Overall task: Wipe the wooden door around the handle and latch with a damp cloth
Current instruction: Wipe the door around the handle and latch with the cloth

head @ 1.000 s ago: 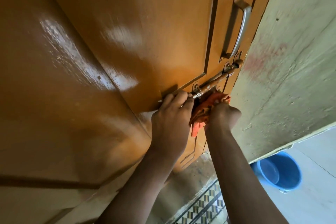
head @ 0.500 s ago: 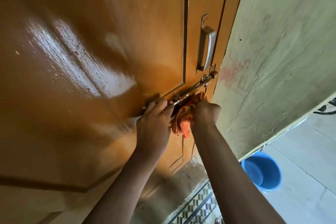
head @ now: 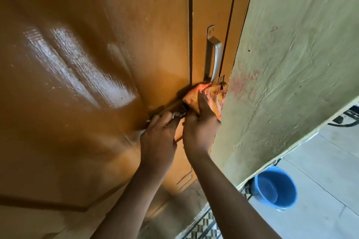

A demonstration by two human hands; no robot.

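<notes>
Latch (head: 171, 107) bolt slants up-right; left hand (head: 158, 137) grips it, right hand (head: 200, 126) fingers clutch cloth (head: 209, 95).

A crumpled orange cloth (head: 208, 96) is pressed over the latch (head: 171, 107) on the glossy brown wooden door (head: 97, 64), just below the upright metal handle (head: 214, 54).

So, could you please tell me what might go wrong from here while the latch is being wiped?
The right hand presses the orange cloth over the latch bolt at the door's edge; cloth could snag on the hardware. The left hand grips the bolt's end, so fingers might get pinched. The blue bucket behind the wall corner could be kicked.
</notes>
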